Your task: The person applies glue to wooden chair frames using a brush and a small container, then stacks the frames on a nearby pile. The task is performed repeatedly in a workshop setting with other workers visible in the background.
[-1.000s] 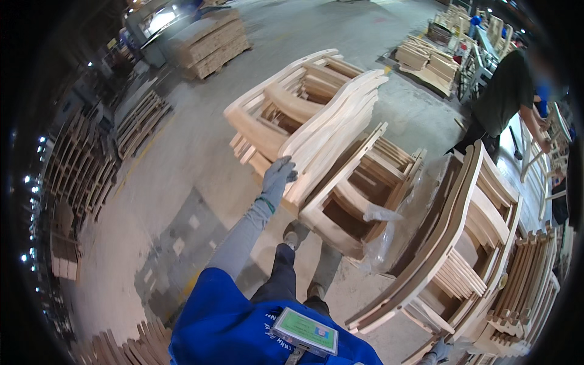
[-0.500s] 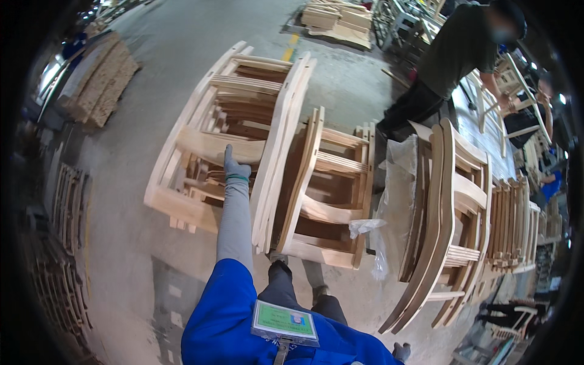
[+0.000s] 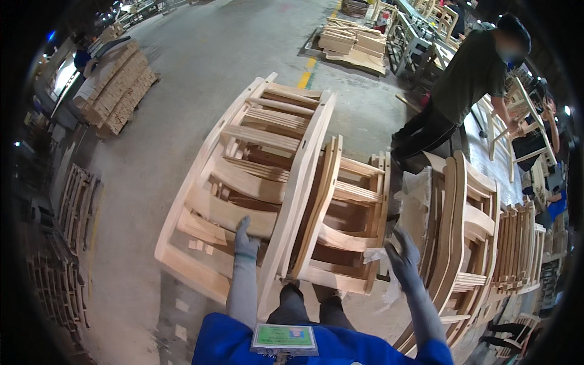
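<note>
Wood frames point(image 3: 246, 180), pale, smooth, curved-slatted; gloved left hand point(image 3: 246, 244) at one, grip unclear; gloved right hand point(image 3: 406, 260) splayed, empty.

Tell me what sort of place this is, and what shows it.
Probably a furniture workshop or factory floor: stacked wooden frames stand close by, a timber pile sits at upper left, and a co-worker handles a chair-like frame.

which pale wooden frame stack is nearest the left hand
The wide leftmost pale stack: the left hand is at its lower slats, while the narrower middle stack and right-hand stack are farther away.
</note>
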Motion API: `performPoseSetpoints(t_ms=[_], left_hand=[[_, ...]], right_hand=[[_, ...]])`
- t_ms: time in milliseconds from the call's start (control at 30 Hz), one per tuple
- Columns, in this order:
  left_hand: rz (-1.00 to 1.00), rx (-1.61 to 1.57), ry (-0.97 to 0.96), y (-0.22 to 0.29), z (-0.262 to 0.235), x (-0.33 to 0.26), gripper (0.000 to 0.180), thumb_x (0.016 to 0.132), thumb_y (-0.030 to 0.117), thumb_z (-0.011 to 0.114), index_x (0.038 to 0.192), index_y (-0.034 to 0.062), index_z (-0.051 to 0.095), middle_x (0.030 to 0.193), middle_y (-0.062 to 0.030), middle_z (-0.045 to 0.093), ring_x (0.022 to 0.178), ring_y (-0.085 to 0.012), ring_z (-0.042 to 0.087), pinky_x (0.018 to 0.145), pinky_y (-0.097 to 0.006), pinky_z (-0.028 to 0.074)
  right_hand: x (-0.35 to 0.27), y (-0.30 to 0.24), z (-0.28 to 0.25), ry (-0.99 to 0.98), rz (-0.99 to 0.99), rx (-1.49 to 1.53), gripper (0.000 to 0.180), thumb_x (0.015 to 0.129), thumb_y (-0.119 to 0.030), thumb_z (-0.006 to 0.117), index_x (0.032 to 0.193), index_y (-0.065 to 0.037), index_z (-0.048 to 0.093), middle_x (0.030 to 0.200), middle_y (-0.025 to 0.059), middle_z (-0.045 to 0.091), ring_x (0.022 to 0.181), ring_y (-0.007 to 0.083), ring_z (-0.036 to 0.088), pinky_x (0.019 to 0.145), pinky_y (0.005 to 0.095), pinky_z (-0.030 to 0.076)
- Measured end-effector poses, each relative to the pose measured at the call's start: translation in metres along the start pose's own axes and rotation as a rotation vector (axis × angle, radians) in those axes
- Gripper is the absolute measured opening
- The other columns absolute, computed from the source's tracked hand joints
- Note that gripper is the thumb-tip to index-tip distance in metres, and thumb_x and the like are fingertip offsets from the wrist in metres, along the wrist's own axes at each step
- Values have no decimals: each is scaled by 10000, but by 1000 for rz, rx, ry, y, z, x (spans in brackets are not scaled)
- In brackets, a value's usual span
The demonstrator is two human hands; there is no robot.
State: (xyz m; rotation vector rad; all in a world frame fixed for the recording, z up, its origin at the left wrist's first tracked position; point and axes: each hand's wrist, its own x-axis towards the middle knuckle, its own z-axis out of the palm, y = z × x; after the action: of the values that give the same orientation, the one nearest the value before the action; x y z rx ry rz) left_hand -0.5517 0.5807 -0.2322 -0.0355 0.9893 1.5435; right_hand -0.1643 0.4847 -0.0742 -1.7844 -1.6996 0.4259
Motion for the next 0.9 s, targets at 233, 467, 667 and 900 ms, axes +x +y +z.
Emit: performPoseSetpoints(t_ms=[233, 467, 667, 900], left_hand=[[-108, -42, 113, 58, -111, -167, 225, 880, 135, 538, 1096, 74, 549, 1049, -86, 596, 980, -214, 583, 868, -347, 487], [-31, 267, 216, 70, -156, -306, 288, 902, 179, 524, 1157, 44, 523, 1075, -80, 587, 961, -198, 584, 834, -340, 491], [-50, 404, 254, 71, -161, -302, 302, 904, 190, 527, 1160, 31, 516, 1059, -75, 584, 947, -190, 582, 825, -326, 488], [-73, 588, 8, 72, -119, -252, 320, 906, 204, 531, 1164, 16, 507, 1040, -69, 580, 930, -182, 579, 815, -310, 485]], right_hand=[[138, -177, 179, -448, -635, -173, 725, 729, -369, 677, 1263, 38, 401, 1268, 255, 442, 1196, 361, 430, 982, 423, 373], [78, -235, 315, -1268, -264, 230, 535, 656, -469, 697, 872, 19, 675, 860, 202, 659, 859, 302, 635, 738, 368, 476], [41, -260, 265, -1116, -457, 220, 487, 623, -418, 708, 854, 9, 669, 868, 222, 647, 820, 330, 630, 736, 395, 484], [40, -221, 99, -667, -212, 305, 542, 649, -395, 693, 976, 9, 542, 909, 227, 612, 860, 374, 599, 754, 426, 472]])
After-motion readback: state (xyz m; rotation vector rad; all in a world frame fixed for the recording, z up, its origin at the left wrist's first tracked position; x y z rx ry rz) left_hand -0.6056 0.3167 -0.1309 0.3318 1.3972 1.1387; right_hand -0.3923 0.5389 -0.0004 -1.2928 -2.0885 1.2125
